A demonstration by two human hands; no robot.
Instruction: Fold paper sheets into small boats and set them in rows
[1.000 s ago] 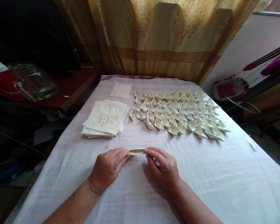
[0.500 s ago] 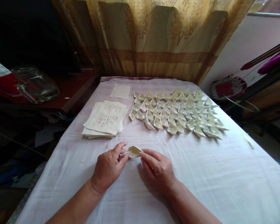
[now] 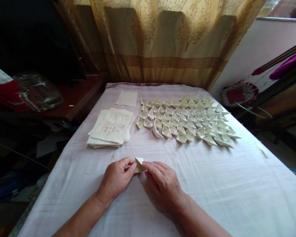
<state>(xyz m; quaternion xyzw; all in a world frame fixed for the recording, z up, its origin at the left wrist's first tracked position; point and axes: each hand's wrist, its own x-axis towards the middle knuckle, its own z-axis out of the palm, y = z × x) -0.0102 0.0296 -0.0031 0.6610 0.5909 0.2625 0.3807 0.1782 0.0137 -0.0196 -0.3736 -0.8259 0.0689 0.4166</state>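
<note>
A small piece of folded cream paper [image 3: 139,166] is between my hands above the near part of the white-covered table [image 3: 212,191]. My left hand [image 3: 119,174] pinches its left side between thumb and fingers. My right hand [image 3: 162,181] has its fingers together against the paper's right side, with the thumb tucked low and partly hidden. Beyond my hands, several rows of folded paper boats [image 3: 181,125] stand close together. Left of them lies a stack of handwritten paper sheets [image 3: 111,128].
A single paper sheet [image 3: 126,98] lies behind the stack. On the brown side table [image 3: 86,95] at left stands a glass jar [image 3: 39,90] beside a red packet [image 3: 2,89]. A patterned curtain [image 3: 148,42] hangs at the back. Small paper scraps [image 3: 114,157] dot the cloth.
The paper was spread open like a hollow pocket; now it is flattened to a smaller folded shape. My left fingers have closed on it, and my right fingers have moved onto its right side.
</note>
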